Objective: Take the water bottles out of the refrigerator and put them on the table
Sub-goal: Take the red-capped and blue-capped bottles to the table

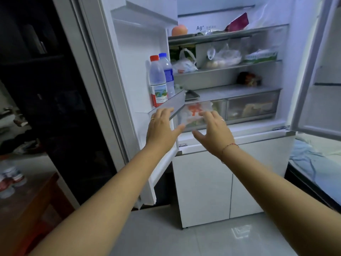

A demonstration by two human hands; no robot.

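Observation:
Two water bottles stand upright in the left door shelf (pixel 175 102) of the open refrigerator: one with a red cap and red label (pixel 157 81), and behind it one with a blue cap and blue label (pixel 168 72). My left hand (pixel 161 126) is stretched out just below that shelf, fingers straight, holding nothing. My right hand (pixel 214 128) reaches forward beside it, in front of the crisper drawer, fingers spread and empty. Several bottles (pixel 9 179) stand on the brown table (pixel 31 206) at the lower left.
Refrigerator shelves hold bagged food (pixel 221 56), a peach (pixel 179 30) and a purple packet (pixel 238 22). The right door (pixel 317 71) stands open. A dark cabinet (pixel 46 89) is on the left, a light blue cloth (pixel 310 159) on the right, grey tiled floor below.

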